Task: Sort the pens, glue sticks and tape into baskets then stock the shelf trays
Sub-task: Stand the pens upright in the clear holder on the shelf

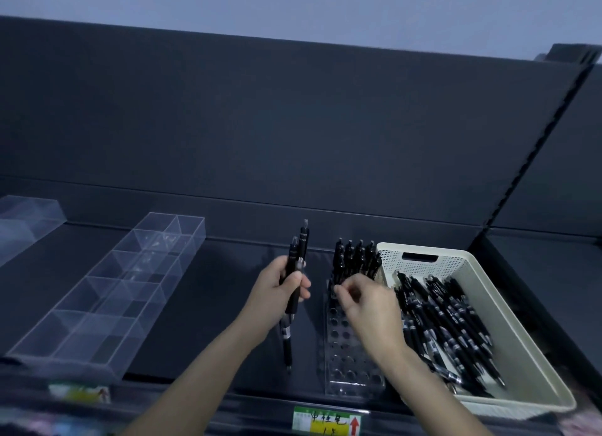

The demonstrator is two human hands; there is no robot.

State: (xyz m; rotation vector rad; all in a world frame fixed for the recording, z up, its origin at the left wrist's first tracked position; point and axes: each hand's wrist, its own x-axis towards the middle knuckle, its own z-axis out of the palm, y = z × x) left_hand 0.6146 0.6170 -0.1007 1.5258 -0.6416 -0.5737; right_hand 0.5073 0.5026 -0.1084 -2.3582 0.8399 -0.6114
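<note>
Nearest the camera, on the front lip of the dark shelf (202, 321), sits a price label (326, 421) — green and yellow with handwritten characters and a red arrow. A second, blurred label (79, 392) lies further left.

Just behind the lip stands a clear pen holder (350, 347), a block drilled with rows of round holes. Its near rows are empty; its far rows hold standing pens (356, 256), black and upright, packed close together. To its right, touching or just beside it, is a cream perforated basket (508, 364) with a handle slot in its far wall. Loose pens (452, 331) fill it: slim black barrels with silvery bands and clips, lying roughly parallel and slanted across the floor.

The left hand (277, 297) is clenched around a small bunch of held pens (297, 272) of the same black kind — clear-topped ends up, tips pointing down toward the shelf. The right hand (371, 305) hovers over the holder with fingers curled and pinched near the filled rows; whether anything is between the fingertips cannot be told.

Left of the hands lies a long clear divided tray (107, 292), its compartments running away from the camera, apparently empty. Further left, at the frame edge, another clear box (26, 220). Behind everything rises the dark back panel (260, 126).
</note>
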